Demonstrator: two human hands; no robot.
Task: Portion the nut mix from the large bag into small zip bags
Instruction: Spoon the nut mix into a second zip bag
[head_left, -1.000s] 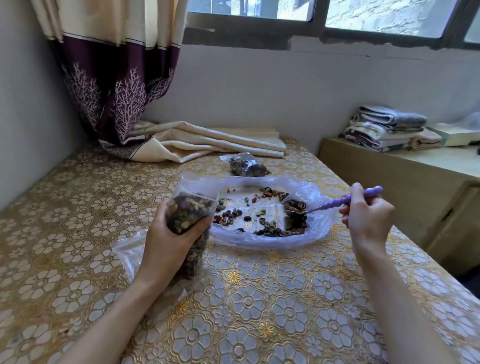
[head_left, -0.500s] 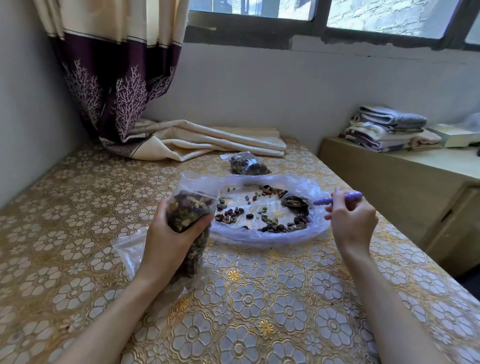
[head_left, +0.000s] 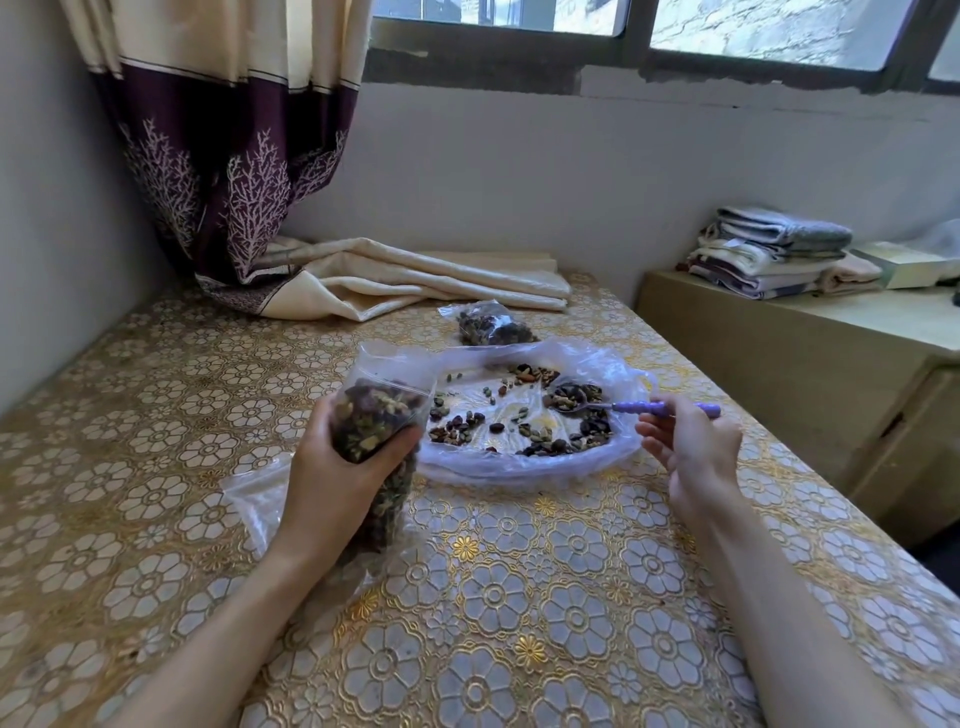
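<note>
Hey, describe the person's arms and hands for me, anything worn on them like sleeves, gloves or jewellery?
Both forearms are bare as far as the frame shows, with no sleeves in view. The left hand and right hand wear no gloves, and no watch, bracelet or ring shows.

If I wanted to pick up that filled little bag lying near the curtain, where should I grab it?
Probably by the empty clear plastic at its far left end, pinching from above. The small filled bag lies flat on the table, its nuts bulging toward the near right, so that flap looks flattest.
</note>
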